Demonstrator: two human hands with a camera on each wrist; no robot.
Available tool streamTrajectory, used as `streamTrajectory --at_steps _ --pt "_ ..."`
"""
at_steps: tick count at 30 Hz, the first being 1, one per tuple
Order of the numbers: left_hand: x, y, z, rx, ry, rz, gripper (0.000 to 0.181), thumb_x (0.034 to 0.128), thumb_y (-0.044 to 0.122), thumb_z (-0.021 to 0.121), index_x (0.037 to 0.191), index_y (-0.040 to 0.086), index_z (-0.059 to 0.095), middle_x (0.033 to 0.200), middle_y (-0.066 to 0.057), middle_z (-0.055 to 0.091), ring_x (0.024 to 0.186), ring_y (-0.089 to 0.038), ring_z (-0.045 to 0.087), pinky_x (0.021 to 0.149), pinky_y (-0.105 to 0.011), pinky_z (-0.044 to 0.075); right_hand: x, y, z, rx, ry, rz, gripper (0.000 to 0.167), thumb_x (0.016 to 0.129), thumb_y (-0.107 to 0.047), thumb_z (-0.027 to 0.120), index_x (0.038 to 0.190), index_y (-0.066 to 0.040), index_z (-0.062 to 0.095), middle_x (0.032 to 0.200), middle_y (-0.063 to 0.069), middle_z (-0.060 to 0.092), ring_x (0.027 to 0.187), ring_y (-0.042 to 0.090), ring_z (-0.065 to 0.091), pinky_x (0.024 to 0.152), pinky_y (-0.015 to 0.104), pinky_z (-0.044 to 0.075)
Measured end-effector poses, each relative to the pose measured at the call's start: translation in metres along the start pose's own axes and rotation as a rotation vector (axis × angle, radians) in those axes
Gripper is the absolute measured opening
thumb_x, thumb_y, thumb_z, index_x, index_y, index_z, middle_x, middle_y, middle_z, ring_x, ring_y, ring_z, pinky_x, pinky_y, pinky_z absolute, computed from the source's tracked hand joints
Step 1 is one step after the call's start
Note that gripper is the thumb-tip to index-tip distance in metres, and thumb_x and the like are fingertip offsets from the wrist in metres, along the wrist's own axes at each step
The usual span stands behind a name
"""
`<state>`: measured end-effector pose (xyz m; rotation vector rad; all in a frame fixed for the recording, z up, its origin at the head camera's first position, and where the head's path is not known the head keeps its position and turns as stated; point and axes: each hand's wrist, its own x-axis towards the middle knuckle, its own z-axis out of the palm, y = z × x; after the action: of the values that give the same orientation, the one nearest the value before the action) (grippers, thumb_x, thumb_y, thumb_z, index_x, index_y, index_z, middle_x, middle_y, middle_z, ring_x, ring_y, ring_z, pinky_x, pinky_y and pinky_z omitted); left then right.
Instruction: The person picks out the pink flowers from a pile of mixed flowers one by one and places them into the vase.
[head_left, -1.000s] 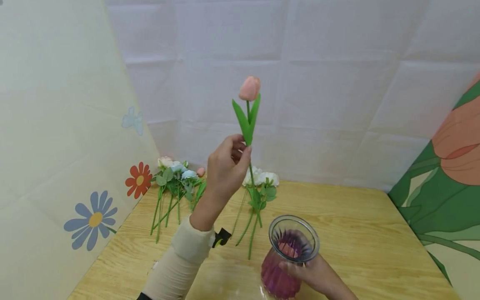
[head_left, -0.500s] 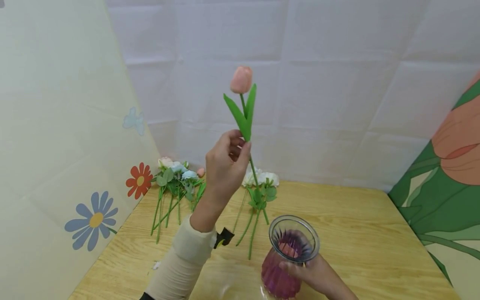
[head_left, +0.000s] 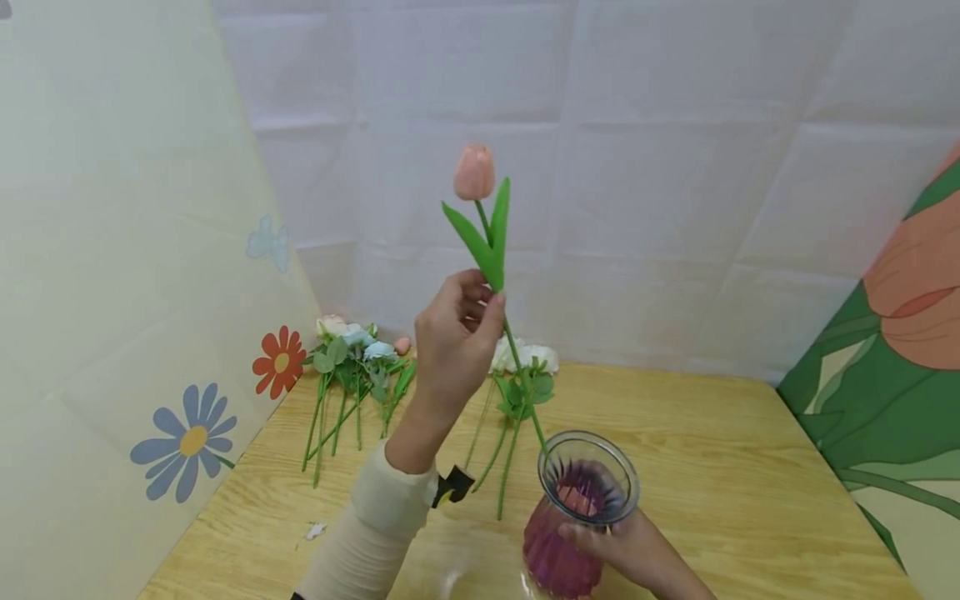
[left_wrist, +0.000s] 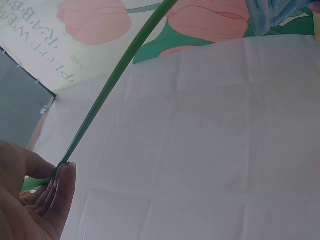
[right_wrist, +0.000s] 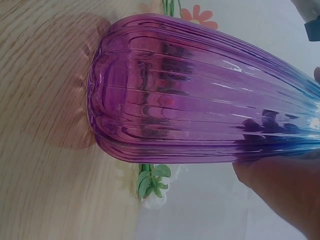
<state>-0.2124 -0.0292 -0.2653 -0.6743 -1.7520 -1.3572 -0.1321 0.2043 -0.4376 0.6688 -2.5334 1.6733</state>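
In the head view my left hand (head_left: 459,337) pinches a pink tulip (head_left: 475,172) by its green stem, just below the two leaves. The bloom points up, and the stem slants down to the right, its lower end at the rim of a ribbed glass vase (head_left: 564,546). The left wrist view shows thumb and fingertips of the left hand (left_wrist: 47,192) on the stem (left_wrist: 112,82). My right hand (head_left: 637,546) grips the vase's neck, thumb on the near side. Purple at the body and blue toward the neck, the vase (right_wrist: 165,90) stands on the wood table.
Several flowers with pale pink and blue blooms (head_left: 378,350) lie at the table's back left. White flowers (head_left: 538,358) lie behind the vase. A small white scrap (head_left: 315,530) is on the wooden table (head_left: 697,467) left of the left sleeve. A white sheet hangs behind.
The tulip has tilted, its bloom moving left and its stem's lower end swinging right to the vase's rim. The left hand rose slightly, then came down. The right hand and vase stay put.
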Motion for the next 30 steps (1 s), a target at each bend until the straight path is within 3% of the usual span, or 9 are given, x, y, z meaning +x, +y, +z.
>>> streamTrajectory --at_steps 18,30 --pt "-0.017 -0.007 0.008 -0.012 -0.047 -0.040 0.023 0.0953 0.005 0.067 0.117 -0.004 0.064 0.089 -0.012 0.070 0.071 -0.018 0.069 0.061 -0.025 0.058 0.001 0.001 0.000 0.021 -0.019 -0.028 0.067 0.085 -0.006 0.079 0.140 0.007 0.044 0.130 0.021 0.062 0.119 0.008 0.059 0.096 0.025 0.048" --pt "-0.028 -0.008 0.012 0.007 -0.105 -0.028 0.022 0.0948 0.005 0.068 0.115 -0.003 0.064 0.089 -0.011 0.069 0.071 -0.017 0.069 0.062 -0.022 0.057 0.002 0.001 -0.001 0.015 -0.013 -0.044 0.063 0.084 -0.005 0.078 0.137 0.005 0.046 0.129 0.020 0.061 0.118 0.004 0.058 0.095 0.027 0.050"
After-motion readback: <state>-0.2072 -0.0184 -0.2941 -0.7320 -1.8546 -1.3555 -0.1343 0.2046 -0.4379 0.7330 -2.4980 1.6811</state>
